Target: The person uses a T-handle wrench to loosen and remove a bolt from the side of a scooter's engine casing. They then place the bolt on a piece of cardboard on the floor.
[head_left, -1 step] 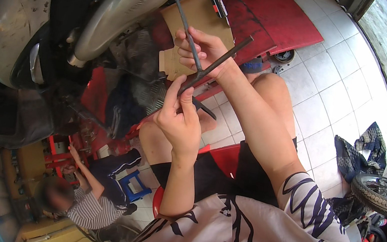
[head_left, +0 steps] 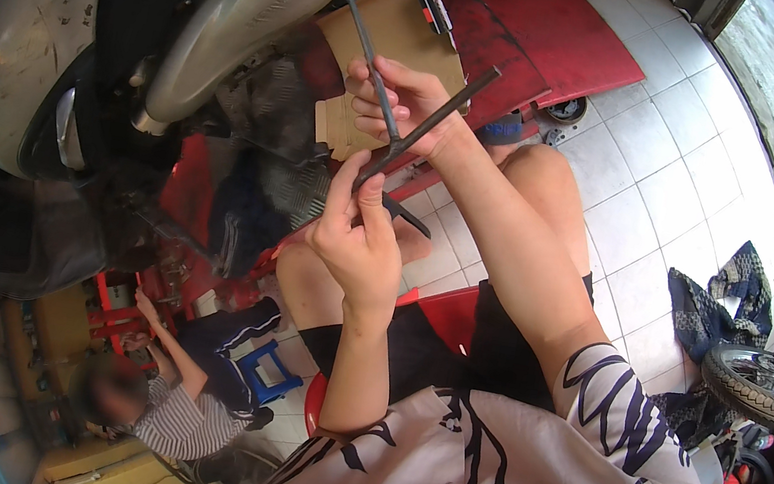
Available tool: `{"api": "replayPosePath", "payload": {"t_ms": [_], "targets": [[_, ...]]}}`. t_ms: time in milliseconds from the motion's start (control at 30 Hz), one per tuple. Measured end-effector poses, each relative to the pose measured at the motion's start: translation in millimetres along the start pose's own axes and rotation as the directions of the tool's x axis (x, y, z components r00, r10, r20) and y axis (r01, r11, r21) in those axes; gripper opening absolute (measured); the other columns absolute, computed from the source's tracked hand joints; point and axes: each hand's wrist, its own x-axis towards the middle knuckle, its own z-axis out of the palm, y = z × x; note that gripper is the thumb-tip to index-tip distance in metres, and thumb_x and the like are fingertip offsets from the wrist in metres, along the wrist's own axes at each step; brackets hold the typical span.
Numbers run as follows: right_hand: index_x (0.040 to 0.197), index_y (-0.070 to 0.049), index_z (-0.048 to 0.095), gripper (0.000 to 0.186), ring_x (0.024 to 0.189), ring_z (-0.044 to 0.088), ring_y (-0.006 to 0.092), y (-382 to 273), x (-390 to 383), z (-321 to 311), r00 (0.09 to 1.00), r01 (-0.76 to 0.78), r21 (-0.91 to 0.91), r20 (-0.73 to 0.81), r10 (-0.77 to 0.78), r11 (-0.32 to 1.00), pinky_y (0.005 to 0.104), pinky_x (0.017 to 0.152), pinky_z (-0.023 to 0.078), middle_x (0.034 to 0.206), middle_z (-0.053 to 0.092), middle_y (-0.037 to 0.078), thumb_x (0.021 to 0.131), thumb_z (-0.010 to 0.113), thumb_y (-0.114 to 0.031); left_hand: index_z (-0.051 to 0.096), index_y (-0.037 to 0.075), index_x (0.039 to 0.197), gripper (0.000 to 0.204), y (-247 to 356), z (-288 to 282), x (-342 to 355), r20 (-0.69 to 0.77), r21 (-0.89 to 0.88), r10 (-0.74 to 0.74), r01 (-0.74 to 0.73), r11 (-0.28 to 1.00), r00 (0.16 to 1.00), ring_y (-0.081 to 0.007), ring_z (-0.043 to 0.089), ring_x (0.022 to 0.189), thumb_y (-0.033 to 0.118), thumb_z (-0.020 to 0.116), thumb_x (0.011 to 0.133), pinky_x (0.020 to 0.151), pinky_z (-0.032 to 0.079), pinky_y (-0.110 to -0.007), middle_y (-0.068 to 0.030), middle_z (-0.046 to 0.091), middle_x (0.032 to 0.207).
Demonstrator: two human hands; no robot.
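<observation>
A dark metal T-handle wrench (head_left: 394, 145) is held between my two hands. Its long shaft slants up and away, the far tip near the silver exhaust muffler (head_left: 245, 17) of a motorcycle; whether the tip touches anything I cannot tell. My right hand (head_left: 401, 102) has its fingers closed round the shaft, thumb on top. The near end of the crossbar is pinched by the thumb and fingers of my left hand (head_left: 360, 233). The other end of the crossbar sticks out to the right past my right wrist.
Flattened cardboard (head_left: 406, 27) lies on a red metal platform (head_left: 570, 43) ahead. A dark patterned cloth (head_left: 727, 301) and a spoked wheel (head_left: 761, 387) lie at the right. Another person (head_left: 192, 419) in a striped shirt is at the lower left, near a blue stool (head_left: 265, 373).
The wrench's crossbar has shifted slightly left. Both hands keep the same grip on it.
</observation>
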Motion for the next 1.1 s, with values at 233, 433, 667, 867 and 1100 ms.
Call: {"api": "replayPosePath", "payload": {"t_ms": [233, 433, 667, 867, 1100], "targets": [[0.086, -0.003, 0.055, 0.023, 0.043, 0.028, -0.0002, -1, -3, -6, 0.991, -0.098, -0.256, -0.109, 0.072, 0.962, 0.0179, 0.047, 0.025, 0.056, 0.038, -0.008, 0.096, 0.056, -0.024, 0.063, -0.006, 0.103, 0.041, 11, 2, -15, 0.377, -0.103, -0.341, 0.404, 0.909, 0.861, -0.004, 0.038, 0.039, 0.03, 0.043, 0.102, 0.042, 0.029, -0.02, -0.0006, 0.049, 0.046], [0.086, -0.001, 0.058, 0.022, 0.043, 0.027, 0.0003, -4, 1, -20, 0.968, -0.114, -0.385, -0.25, 0.016, 0.916, 0.0195, 0.044, 0.022, 0.054, 0.038, -0.008, 0.095, 0.057, -0.022, 0.028, 0.0, 0.145, 0.049, 45, 8, -3, 0.483, -0.444, -0.079, 0.322, 0.836, 0.872, -0.0025, 0.039, 0.047, 0.018, 0.042, 0.102, 0.043, 0.029, -0.017, -0.0005, 0.05, 0.058], [0.093, 0.001, 0.056, 0.021, 0.041, 0.029, 0.0003, -15, 2, -9, 0.986, -0.014, -0.176, -0.168, -0.016, 0.984, 0.0173, 0.041, 0.025, 0.052, 0.035, -0.008, 0.099, 0.051, -0.019, 0.022, -0.002, 0.146, 0.057, 31, -3, -20, 0.263, -0.311, -0.269, 0.346, 0.885, 0.926, -0.0019, 0.041, 0.05, 0.011, 0.047, 0.098, 0.045, 0.03, -0.017, 0.0002, 0.05, 0.058], [0.095, 0.0, 0.053, 0.022, 0.042, 0.029, -0.0006, -16, 3, -14, 0.979, -0.056, -0.222, -0.205, 0.009, 0.974, 0.0167, 0.042, 0.025, 0.053, 0.036, -0.009, 0.099, 0.051, -0.022, 0.021, -0.003, 0.147, 0.062, 27, 15, -19, 0.593, -0.252, -0.066, 0.263, 0.931, 0.802, -0.0029, 0.047, 0.055, 0.008, 0.052, 0.095, 0.052, 0.039, -0.018, 0.0003, 0.052, 0.062], [0.096, -0.001, 0.053, 0.022, 0.043, 0.028, -0.0005, -22, 1, -11, 0.965, -0.044, -0.261, -0.262, -0.027, 0.964, 0.0166, 0.044, 0.026, 0.054, 0.036, -0.009, 0.098, 0.052, -0.023, 0.017, -0.005, 0.147, 0.062, 50, 2, -7, 0.285, -0.301, -0.072, 0.161, 0.94, 0.956, -0.0033, 0.046, 0.056, 0.007, 0.049, 0.095, 0.053, 0.036, -0.017, -0.0009, 0.053, 0.063]]}}
